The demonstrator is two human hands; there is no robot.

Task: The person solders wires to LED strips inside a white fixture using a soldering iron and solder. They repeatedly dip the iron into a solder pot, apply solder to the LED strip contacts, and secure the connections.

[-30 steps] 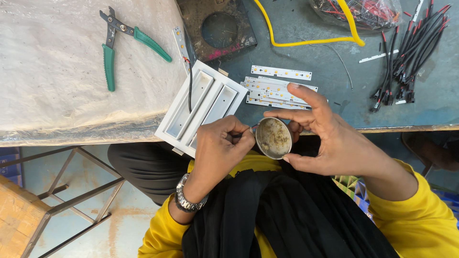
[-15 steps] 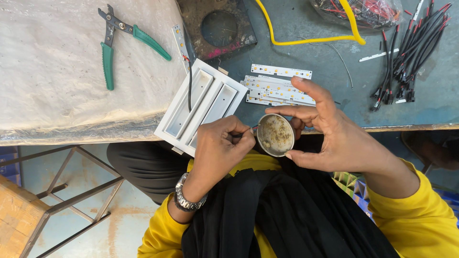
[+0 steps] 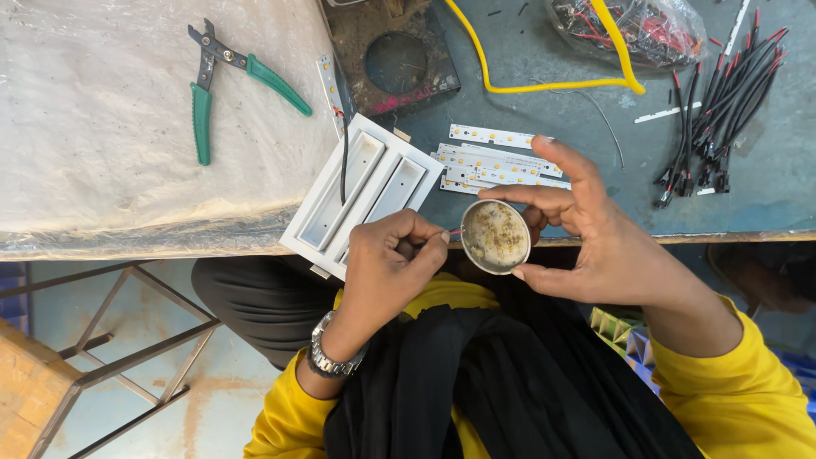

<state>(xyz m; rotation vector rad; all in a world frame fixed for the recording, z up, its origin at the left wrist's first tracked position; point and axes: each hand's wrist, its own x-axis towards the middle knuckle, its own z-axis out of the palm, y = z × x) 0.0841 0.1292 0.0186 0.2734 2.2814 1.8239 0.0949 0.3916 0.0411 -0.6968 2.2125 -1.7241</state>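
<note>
- Grey-blue workbench (image 3: 527,110), its left part under a wrinkled pale sheet (image 3: 93,127).
- Stained concrete floor (image 3: 195,399) below.
- Wooden stool (image 3: 25,399) at the lower left corner.

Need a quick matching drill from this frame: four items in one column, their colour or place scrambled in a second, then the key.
Things:
1. pliers
2. round tin
3. looped cable
4. wristwatch

Descriptions:
A. yellow, lying on the dark bench top
B. held between thumb and fingers of the right hand
C. silver, worn on the left arm
D. green handles, lying on the pale sheet at the left

Pairs: 1-D, 2-B, 3-A, 4-C
</note>
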